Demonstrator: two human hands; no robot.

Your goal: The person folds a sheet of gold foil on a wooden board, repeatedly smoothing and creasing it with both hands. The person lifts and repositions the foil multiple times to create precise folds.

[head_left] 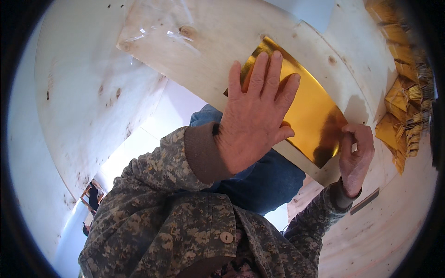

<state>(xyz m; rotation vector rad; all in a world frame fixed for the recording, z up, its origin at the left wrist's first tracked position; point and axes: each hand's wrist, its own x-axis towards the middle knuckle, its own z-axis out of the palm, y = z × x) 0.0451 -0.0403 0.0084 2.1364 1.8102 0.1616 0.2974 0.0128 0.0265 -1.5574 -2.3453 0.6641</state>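
A shiny gold foil sheet (317,109) lies on a pale wooden board (208,55) in front of me, its right end bending slightly. Over its left part my left hand (255,109) is spread flat with the fingers apart, palm down. At the sheet's right edge my right hand (356,155) is closed, thumb and forefinger bent together on the border. The other fingers of that hand curl in and are partly hidden.
Bundles of folded gold paper (397,99) are heaped along the far right. A piece of clear plastic (178,34) shines on the board at the upper left. A thin dark strip (365,201) lies beyond my right wrist. Another wooden board (88,83) stretches along the left.
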